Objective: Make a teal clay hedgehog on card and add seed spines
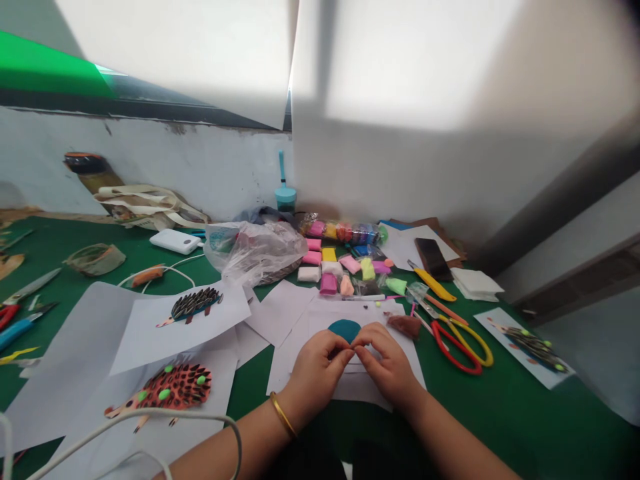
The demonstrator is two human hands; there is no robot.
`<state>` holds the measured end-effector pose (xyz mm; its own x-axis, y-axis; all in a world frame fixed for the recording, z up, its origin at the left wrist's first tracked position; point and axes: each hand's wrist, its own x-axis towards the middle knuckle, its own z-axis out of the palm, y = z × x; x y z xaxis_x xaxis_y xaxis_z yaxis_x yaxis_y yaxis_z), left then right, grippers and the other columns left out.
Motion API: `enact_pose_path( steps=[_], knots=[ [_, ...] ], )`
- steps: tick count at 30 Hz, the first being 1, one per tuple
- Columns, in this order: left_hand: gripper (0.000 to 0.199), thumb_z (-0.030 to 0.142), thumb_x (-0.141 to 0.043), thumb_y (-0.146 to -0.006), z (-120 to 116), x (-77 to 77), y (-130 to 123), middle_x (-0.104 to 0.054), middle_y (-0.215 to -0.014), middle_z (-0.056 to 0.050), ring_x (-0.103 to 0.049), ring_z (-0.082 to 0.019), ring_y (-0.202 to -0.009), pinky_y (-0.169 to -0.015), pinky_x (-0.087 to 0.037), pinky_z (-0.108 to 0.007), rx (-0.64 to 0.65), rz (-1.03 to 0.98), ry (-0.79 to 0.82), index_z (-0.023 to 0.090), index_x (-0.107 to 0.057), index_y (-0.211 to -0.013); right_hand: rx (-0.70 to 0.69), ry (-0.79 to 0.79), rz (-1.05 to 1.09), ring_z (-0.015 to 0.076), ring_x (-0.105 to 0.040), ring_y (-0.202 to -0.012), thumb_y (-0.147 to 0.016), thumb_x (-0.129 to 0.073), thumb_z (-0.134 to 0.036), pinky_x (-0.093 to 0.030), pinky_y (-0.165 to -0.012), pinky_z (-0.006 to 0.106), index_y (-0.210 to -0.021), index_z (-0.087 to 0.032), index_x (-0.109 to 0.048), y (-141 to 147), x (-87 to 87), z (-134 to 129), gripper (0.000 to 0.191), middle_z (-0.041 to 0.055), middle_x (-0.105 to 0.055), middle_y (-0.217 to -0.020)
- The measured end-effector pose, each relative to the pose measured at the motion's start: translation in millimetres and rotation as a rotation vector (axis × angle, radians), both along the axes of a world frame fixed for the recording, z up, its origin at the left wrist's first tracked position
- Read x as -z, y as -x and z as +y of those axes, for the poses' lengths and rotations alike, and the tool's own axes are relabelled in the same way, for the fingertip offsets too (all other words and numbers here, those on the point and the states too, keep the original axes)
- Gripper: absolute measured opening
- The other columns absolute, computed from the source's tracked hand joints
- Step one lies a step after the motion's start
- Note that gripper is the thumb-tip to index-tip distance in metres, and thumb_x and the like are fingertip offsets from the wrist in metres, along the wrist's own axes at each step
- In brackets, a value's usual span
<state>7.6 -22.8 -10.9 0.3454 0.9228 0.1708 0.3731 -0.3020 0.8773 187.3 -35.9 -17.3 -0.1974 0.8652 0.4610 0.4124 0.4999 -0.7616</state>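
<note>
My left hand (317,365) and my right hand (391,365) meet over a stack of white paper (281,373), thumbs and forefingers pinched together at the tips. Whatever lies between the fingertips is too small or hidden to name. Just beyond them, a flat, rounded piece of blue clay (344,328) lies on the paper, its near edge covered by my fingers. A brown lump of clay in a wrapper (406,325) rests to the right of my right hand. Small dark and green bits of clay (379,305) sit at the paper's far edge.
Several wrapped clay blocks (329,283) and a plastic bag (255,247) lie behind. Red-handled scissors (453,350), yellow-handled scissors (473,337), a yellow cutter (434,284) and a phone (433,259) lie right. Left are a pink hedgehog picture (173,387) and a cable (135,415).
</note>
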Motion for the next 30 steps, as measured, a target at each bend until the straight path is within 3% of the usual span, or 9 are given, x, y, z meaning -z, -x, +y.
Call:
enact_pose_path(
  steps=[5,14,23,30],
  knots=[
    [0.014,0.028,-0.057,-0.089,1,0.6,0,-0.062,-0.081,-0.002,-0.057,-0.017,-0.078,-0.072,-0.043,-0.029,-0.020,-0.018,-0.001,0.019,-0.064,-0.081,0.004,-0.003,0.002,0.0211,-0.056,-0.090,-0.095,-0.049,-0.028,-0.047,-0.079,0.036,-0.092,-0.023,-0.063,-1,0.2,0,0.015,0.0055,-0.060,-0.089],
    [0.013,0.031,-0.058,-0.089,-2,-2.5,0,-0.062,-0.083,-0.002,-0.056,-0.017,-0.079,-0.072,-0.044,-0.029,-0.017,0.033,-0.019,0.020,-0.064,-0.085,0.037,-0.001,-0.037,0.0204,-0.054,-0.083,-0.093,-0.053,-0.025,-0.045,-0.074,0.036,-0.080,-0.022,-0.058,1,2.5,1,0.014,0.0040,-0.058,-0.082],
    [0.015,0.029,-0.057,-0.089,0,0.1,0,-0.062,-0.080,-0.002,-0.057,-0.017,-0.078,-0.071,-0.044,-0.029,-0.035,0.013,-0.015,0.020,-0.063,-0.079,0.028,0.007,-0.010,0.0200,-0.055,-0.085,-0.092,-0.054,-0.025,-0.045,-0.077,0.035,-0.085,-0.023,-0.060,0,2.6,1,0.010,0.0038,-0.058,-0.085],
    [0.018,0.031,-0.054,-0.092,1,-3.0,1,-0.066,-0.087,-0.003,-0.060,-0.019,-0.085,-0.079,-0.046,-0.032,0.023,0.012,-0.019,0.021,-0.068,-0.089,0.066,0.042,-0.013,0.0190,-0.055,-0.081,-0.091,-0.054,-0.024,-0.045,-0.075,0.034,-0.079,-0.022,-0.056,-11,2.6,6,0.013,0.0027,-0.057,-0.082]
  ],
)
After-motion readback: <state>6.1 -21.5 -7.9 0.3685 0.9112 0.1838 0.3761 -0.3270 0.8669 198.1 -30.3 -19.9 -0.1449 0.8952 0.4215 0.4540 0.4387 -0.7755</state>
